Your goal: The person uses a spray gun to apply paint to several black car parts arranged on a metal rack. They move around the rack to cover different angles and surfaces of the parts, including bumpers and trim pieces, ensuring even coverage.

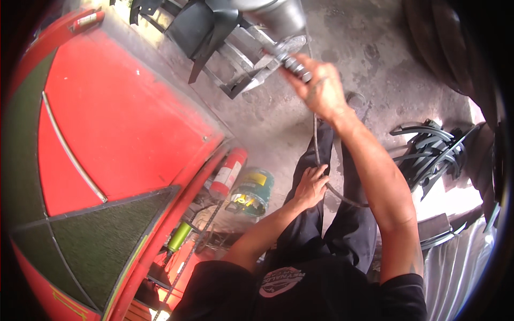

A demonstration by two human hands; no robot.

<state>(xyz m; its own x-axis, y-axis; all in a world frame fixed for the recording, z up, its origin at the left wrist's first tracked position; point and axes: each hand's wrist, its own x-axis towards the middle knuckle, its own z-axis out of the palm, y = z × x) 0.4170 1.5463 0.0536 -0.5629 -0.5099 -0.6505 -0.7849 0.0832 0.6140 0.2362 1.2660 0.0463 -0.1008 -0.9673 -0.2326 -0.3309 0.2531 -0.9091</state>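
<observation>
My right hand (pixel 321 85) is closed around the handle of a spray gun (pixel 292 65), held out ahead of me. Its silvery metal cup (pixel 281 21) is smeared by motion. From the gun a thin grey hose (pixel 315 136) hangs down past my legs and bends off to the right. Low in front of my thighs, my left hand (pixel 311 187) has its fingers curled on this hose. Beyond the gun, curved black panels (pixel 195 27) rest on a metal stand (pixel 241 59), partly hidden by the cup.
A red bench (pixel 128 117) with dark green matting (pixel 91 246) fills the left side. Beside it are a red canister (pixel 229 174) and a green bucket (pixel 251 192). Dark curved strips (pixel 433 152) lie piled at right, near corrugated sheeting (pixel 455 273). The floor (pixel 369 48) is stained concrete.
</observation>
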